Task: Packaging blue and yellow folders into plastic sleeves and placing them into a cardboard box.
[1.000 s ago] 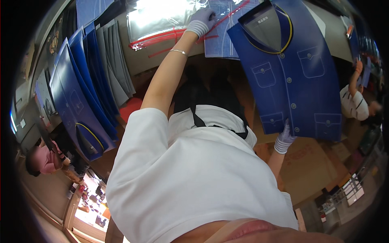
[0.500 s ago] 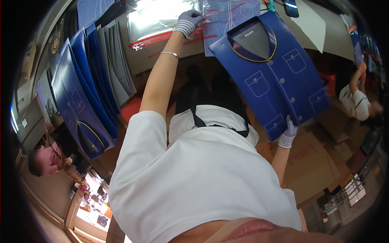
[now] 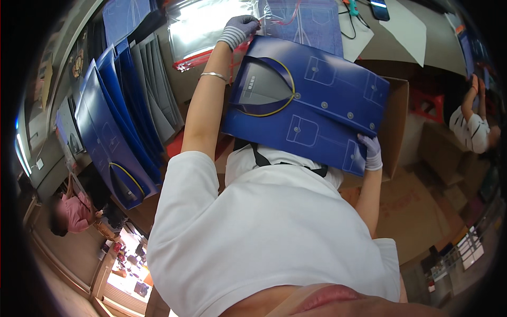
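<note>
My right hand (image 3: 373,152), in a white glove with striped cuff, grips the corner of a flat blue sheet-like packet (image 3: 330,100). It is printed like a buttoned shirt with pockets, and a grey collar opening edged in yellow points left. My left hand (image 3: 238,31), in a grey-palmed glove, is closed at the bench edge, just beyond the packet's upper left corner. What its fingers pinch is too small to name. Beside it lies a stack of clear plastic bags (image 3: 203,31) with red strips. Right of that hand are lighter blue printed sheets (image 3: 309,21).
Blue shirt-printed packets (image 3: 108,134) and grey ones (image 3: 156,79) stand in a row at left. A phone (image 3: 379,9), cable and white paper (image 3: 406,31) lie on the bench. An open carton (image 3: 398,127) and red stool (image 3: 426,104) are at right. People work on both sides.
The blue packet has turned counterclockwise and moved left in front of me, so its collar end now points left toward my left hand. My left hand has shifted slightly left.
</note>
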